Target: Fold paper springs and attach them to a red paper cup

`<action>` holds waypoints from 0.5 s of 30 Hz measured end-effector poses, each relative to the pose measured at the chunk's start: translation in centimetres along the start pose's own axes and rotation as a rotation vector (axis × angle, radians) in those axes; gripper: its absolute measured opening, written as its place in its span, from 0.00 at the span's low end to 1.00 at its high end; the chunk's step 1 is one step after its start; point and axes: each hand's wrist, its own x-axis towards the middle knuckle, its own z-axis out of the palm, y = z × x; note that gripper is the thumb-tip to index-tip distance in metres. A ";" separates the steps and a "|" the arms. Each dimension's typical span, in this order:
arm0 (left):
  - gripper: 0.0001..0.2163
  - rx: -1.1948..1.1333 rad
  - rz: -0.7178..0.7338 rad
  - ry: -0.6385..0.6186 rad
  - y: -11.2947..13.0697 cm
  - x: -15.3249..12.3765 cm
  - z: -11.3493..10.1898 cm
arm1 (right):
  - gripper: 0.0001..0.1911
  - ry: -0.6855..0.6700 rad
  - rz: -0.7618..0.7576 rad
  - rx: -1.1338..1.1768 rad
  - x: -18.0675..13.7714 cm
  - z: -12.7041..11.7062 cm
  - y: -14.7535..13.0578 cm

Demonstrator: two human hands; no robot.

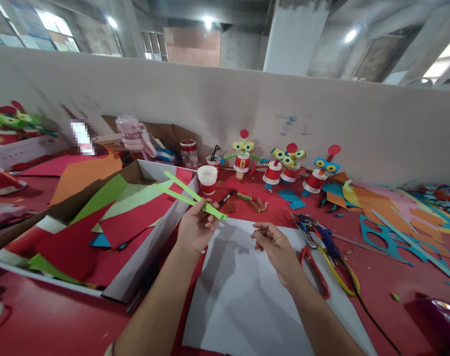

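Two light green paper strips (186, 190) meet at one end between the fingers of my left hand (198, 225). Their free ends spread apart toward the upper left, over the edge of the cardboard box (151, 242). My right hand (271, 242) hovers over a white board (243, 296), its fingers loosely curled and slightly apart, with nothing visible in them. Beyond my hands lie a black marker (227, 198) and several coiled paper springs (245, 197). Just right of my right hand are red-handled pliers (316, 272) and yellow-handled scissors (339, 272).
Coloured paper sheets (132, 222) fill the box at left. Several paper-cup robot figures (242, 160) line the wall, near white cups (207, 175) and a glass jar (189, 153). A dark cable (369, 311) crosses the red table at right, beside paper offcuts (391, 240).
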 end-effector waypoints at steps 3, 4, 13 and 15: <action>0.04 0.002 0.039 -0.078 -0.3 -0.3 0.2 | 0.12 -0.016 -0.001 -0.058 -0.1 0.2 0.1; 0.04 0.060 0.031 -0.144 -0.8 -0.6 0.4 | 0.10 -0.042 -0.019 -0.123 -0.1 0.3 0.2; 0.09 0.873 -0.155 -0.379 -5.8 -2.5 0.8 | 0.14 -0.256 -0.183 -1.007 -1.3 0.5 0.4; 0.08 0.898 -0.119 -0.333 -6.0 -2.3 0.7 | 0.15 -0.266 -0.199 -1.057 -1.3 0.4 0.2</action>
